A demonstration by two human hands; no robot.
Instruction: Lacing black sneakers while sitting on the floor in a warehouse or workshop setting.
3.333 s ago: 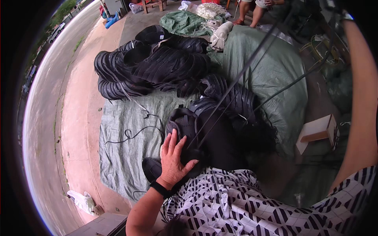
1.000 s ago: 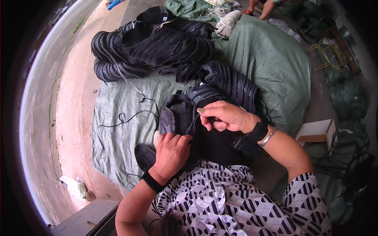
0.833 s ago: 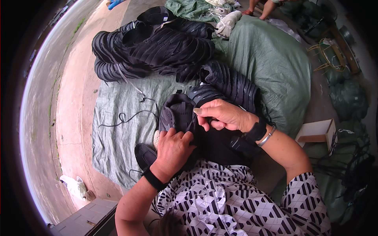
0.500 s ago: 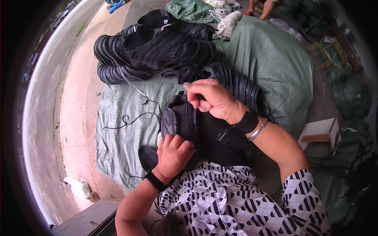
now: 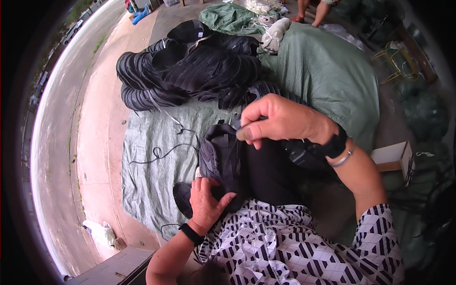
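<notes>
A black shoe upper lies lengthwise on my lap, its opening facing up. At its near end rests my left hand, fingers bent over the dark material and thumb stretched out to the side. My right hand is raised just right of the upper's far end, thumb and forefinger pinched together. Whatever the pinch holds is too small to make out. A yellowish-brown patch shows on the right thumb's tip. Beside my left hand lies another dark shoe piece.
Stacked black shoe uppers lie ahead on a pale green sheet, with a loose black lace. A green-covered bulk stands right, near an open box. Far off are white cord rolls and another person's legs.
My right hand has turned and come nearer, its pinch now pointing down beside the upper. The left hand has loosened from a curled grip, its thumb now spread. The whole view has shifted slightly.
</notes>
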